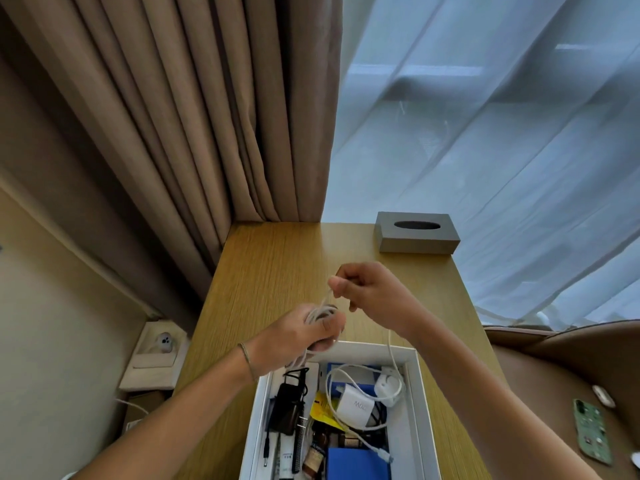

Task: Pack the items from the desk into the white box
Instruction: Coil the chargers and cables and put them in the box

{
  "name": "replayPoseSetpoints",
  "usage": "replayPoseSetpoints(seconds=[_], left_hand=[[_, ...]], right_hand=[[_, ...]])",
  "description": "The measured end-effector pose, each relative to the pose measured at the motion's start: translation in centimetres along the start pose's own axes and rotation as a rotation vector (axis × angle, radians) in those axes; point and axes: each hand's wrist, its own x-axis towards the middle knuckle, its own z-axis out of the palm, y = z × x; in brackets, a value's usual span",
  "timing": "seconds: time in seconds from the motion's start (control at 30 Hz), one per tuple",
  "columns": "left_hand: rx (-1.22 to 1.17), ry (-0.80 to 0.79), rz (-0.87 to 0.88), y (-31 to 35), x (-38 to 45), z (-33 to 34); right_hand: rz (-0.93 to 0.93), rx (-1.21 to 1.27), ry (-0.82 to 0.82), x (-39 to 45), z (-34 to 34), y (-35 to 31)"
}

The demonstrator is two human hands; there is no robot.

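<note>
A white cable [391,355] is coiled in the closed left hand [304,336] and pinched above it by the right hand [367,289], its tail hanging straight down into the white box [417,382] just below both.

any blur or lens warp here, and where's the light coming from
Head view: daylight comes through the sheer curtain; wide-angle warp bends the desk edges and brown curtain; the cable in the left hand looks slightly smeared; box contents stay sharp.

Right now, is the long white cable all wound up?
Partly. The left hand holds loops of the white cable; the rest trails into the white box.
</note>
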Motion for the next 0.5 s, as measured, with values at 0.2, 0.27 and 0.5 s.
replayPoseSetpoints(seconds=[0.2, 0.27, 0.5], left_hand=[[-0.052, 0.737, -0.060, -0.7, 0.8, -1.3], [-0.320, 0.800, -0.101, -0.7, 1.6, -2.2], [-0.269, 0.923, -0.124, -1.0, 2.8, -2.1]], right_hand=[[0.204, 0.057, 0.045, -0.9, 5.1, 4.3], [0.262, -0.083, -0.054, -1.5, 7.4, 5.0], [0.113, -0.313, -0.114, -3.0, 9.2, 1.8]])
